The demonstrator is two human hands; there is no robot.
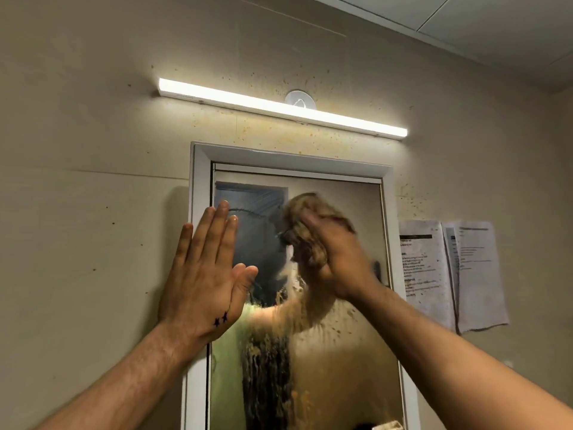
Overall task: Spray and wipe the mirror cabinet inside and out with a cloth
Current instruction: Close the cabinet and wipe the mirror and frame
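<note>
Head view, looking up at a wall-mounted mirror cabinet (291, 159), its door closed, under a lit strip light (279, 107). The mirror glass (347, 361) is smeared with brownish grime and drips across its middle and lower part; the upper left corner looks cleaner.

The left hand (204, 274) lies flat, fingers straight, against the cabinet's left edge and holds nothing. The right hand (338, 262), blurred, grips a bunched tan cloth (310, 221) and presses it to the upper middle of the glass. Printed papers (449, 274) hang on the wall to the right.

The step in hand appears to be wiping the outside of the door. The next move likely calls for firm strokes downward through the smears. The inside is not yet opened. No spray bottle is in view.
</note>
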